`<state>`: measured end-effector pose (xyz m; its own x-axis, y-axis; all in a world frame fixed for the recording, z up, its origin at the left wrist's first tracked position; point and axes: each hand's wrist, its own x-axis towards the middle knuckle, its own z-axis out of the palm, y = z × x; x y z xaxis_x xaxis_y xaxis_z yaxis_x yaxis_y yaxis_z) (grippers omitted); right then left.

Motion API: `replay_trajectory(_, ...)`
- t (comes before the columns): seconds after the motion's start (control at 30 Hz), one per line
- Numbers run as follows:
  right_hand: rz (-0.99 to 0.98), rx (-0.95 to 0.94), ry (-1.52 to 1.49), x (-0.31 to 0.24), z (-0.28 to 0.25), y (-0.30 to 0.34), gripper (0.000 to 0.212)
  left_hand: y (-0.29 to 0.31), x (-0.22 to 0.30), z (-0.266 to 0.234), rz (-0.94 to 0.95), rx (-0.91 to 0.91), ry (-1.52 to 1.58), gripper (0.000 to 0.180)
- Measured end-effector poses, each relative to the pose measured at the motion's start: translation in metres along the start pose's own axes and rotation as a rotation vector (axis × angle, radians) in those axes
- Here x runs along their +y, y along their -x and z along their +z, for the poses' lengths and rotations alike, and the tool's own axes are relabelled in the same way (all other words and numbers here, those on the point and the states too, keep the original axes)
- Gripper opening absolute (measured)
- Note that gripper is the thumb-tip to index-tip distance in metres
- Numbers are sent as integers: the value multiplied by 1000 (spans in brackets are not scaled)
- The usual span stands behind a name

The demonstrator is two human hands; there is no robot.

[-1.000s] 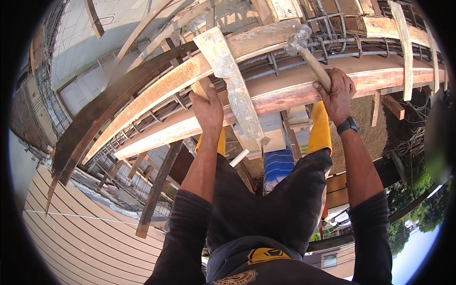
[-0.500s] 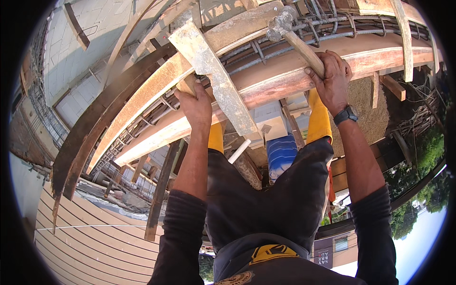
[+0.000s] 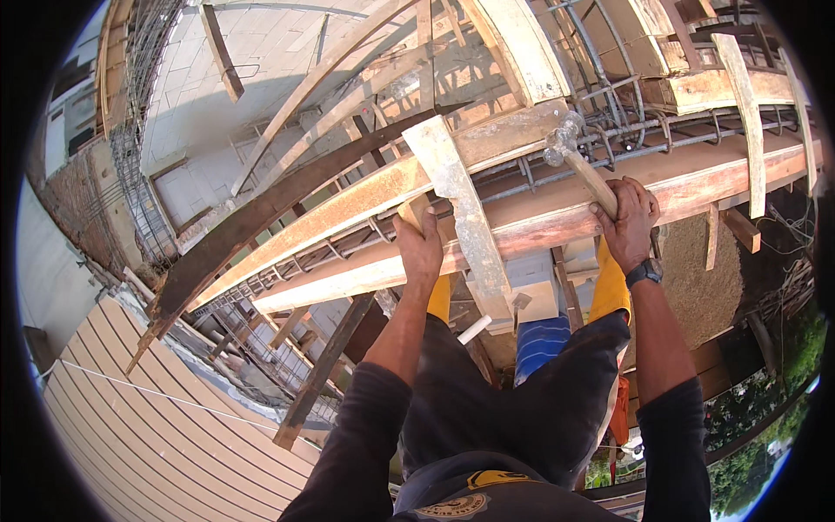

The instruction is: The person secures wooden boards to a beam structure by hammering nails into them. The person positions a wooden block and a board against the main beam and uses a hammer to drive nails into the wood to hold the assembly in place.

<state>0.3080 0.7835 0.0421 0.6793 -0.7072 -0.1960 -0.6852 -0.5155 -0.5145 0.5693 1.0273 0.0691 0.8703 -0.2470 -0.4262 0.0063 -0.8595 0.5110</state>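
My right hand (image 3: 628,224) is closed around the wooden handle of a hammer (image 3: 593,184). The hammer's cement-crusted head points away from me over the steel bars, and the hand rests against the reddish near formwork board (image 3: 565,215). My left hand (image 3: 421,250) grips a short wooden block (image 3: 414,211) between thumb and fingers, over the gap between the two long boards. Just right of that hand, a cement-stained wooden crosspiece (image 3: 463,209) spans both boards. A rebar cage (image 3: 522,178) lies in the trough between them; the block's lower end is hidden.
Yellow boots (image 3: 611,287) show below the formwork, with a blue-and-white sack (image 3: 541,344) between my legs. A dark curved board (image 3: 222,252) runs along the far left. More crosspieces (image 3: 742,122) stand at right. A sand heap (image 3: 703,270) lies below the boards.
The view has swung, so the formwork and both hands appear farther right and lower. Both hands keep their holds on the block and the hammer.
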Motion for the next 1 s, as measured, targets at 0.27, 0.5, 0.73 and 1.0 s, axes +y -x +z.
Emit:
replay_trajectory(0.27, 81, -34, 5, -3, -10, 2, 48, 48, 30, -137, -26, -92, 427, 41)
replay_trajectory(0.5, 132, 111, -88, -24, -68, 37, 34, 44, 25, -10, -141, -424, 454, 35)
replay_trajectory(0.73, 665, 32, -363, 4, -91, 192, 33, 32, 72, 67, 48, -561, 546, 52)
replay_trajectory(1.0, 1087, -164, -71, 23, -153, 354, 44, 100, 62, -5, 330, -351, 68, 53)
